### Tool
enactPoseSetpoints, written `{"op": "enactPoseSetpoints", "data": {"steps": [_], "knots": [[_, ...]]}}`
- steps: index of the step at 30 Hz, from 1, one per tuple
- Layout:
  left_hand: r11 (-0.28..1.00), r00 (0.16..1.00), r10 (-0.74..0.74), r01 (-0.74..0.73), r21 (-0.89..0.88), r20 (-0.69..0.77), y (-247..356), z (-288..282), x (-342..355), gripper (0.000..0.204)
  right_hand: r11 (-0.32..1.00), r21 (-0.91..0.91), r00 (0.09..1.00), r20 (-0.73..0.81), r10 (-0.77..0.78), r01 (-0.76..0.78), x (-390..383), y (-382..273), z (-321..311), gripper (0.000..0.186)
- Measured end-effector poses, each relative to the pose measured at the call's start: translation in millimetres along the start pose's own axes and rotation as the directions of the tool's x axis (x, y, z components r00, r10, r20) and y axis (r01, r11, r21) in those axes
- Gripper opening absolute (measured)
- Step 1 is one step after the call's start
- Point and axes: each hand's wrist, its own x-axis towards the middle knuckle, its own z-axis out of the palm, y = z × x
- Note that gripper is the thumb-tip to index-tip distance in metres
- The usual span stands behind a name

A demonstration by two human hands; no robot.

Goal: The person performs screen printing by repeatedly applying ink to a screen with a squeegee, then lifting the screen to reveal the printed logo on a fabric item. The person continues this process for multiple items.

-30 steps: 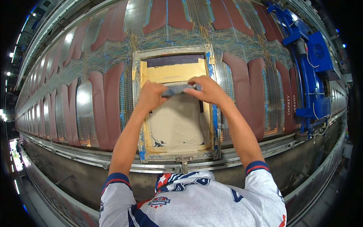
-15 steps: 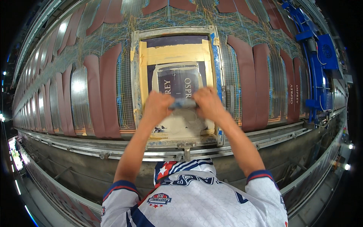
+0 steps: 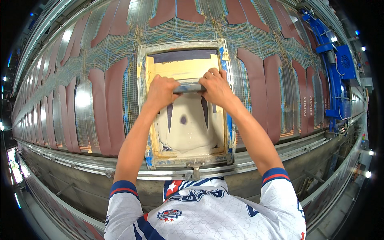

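My left hand [image 3: 161, 93] and my right hand [image 3: 217, 87] are closed around the two ends of a grey squeegee [image 3: 189, 87]. It lies crosswise on a screen printing frame [image 3: 141, 104], in the far half of the mesh. Cream ink [image 3: 186, 138] coats the mesh between the squeegee and the near edge, with narrow dark streaks and a dark round spot showing through. Yellowish tape [image 3: 182, 70] lines the inside of the frame, and a dark strip [image 3: 184, 56] shows at its far end. What lies under the frame is hidden.
Rows of maroon fabric pieces [image 3: 275, 100] lie on the long table, left, right and beyond the frame, among tangled coloured lines [image 3: 182, 34]. A metal rail [image 3: 100, 168] runs along the near edge. A blue machine [image 3: 334, 84] stands at the right.
Both hands have moved away from me, carrying the squeegee toward the far end of the frame. Cream ink now covers the area where pale lettering showed on a dark ground.
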Motion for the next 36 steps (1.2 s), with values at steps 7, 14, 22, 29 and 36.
{"op": "enactPoseSetpoints", "data": {"steps": [7, 14, 22, 29, 36], "knots": [[0.994, 0.992, -0.095, 0.098, -0.040, 0.082, -32, -1, 31, 0.024, 0.997, 0.058, 0.997, 0.065, 0.045, -0.048, 45, 24, 15, 0.023], [0.998, 0.993, -0.039, 0.046, -0.052, 0.113, 32, 16, -58, 0.025, 0.984, 0.168, 0.993, 0.112, 0.041, -0.060, -57, -27, 26, 0.030], [0.999, 0.999, -0.053, 0.053, -0.012, 0.003, 115, 13, -164, 0.048, 0.972, 0.231, 0.995, -0.079, 0.058, -0.039, -149, -70, -2, 0.034], [0.999, 0.998, -0.042, 0.041, 0.015, 0.040, 111, 15, -170, 0.047, 0.575, 0.388, 0.516, -0.255, 0.818, -0.720, -137, 42, 54, 0.031], [0.997, 0.996, -0.082, 0.082, -0.015, 0.019, 103, 1, -188, 0.041, 0.505, 0.529, 0.518, -0.137, 0.844, -0.683, -124, 9, 15, 0.030]]}}
